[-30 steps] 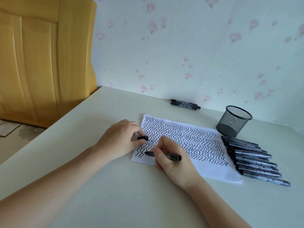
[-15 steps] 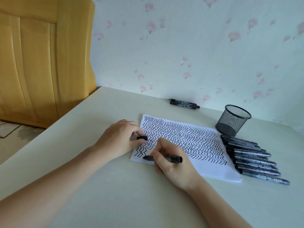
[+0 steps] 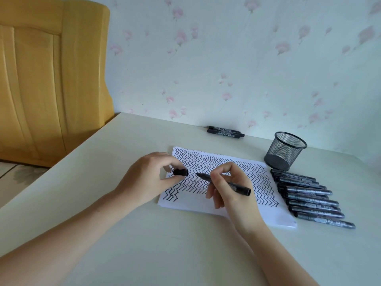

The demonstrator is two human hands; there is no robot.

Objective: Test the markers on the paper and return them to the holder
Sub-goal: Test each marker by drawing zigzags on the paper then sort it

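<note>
While both hands work above the zigzag-covered paper [image 3: 206,205], head view:
Left hand [image 3: 148,178]: pinches black marker cap [image 3: 180,172].
Right hand [image 3: 231,188]: grips uncapped marker [image 3: 237,186], tip toward cap, apart.
Mesh holder [image 3: 284,150]: upright, beyond the row of markers [image 3: 309,199], right of paper.

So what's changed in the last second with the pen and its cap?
The right hand lifted the marker off the paper, tip now pointing at the cap in the left hand. Both grips, the mesh holder and the row of markers stayed put.
</note>
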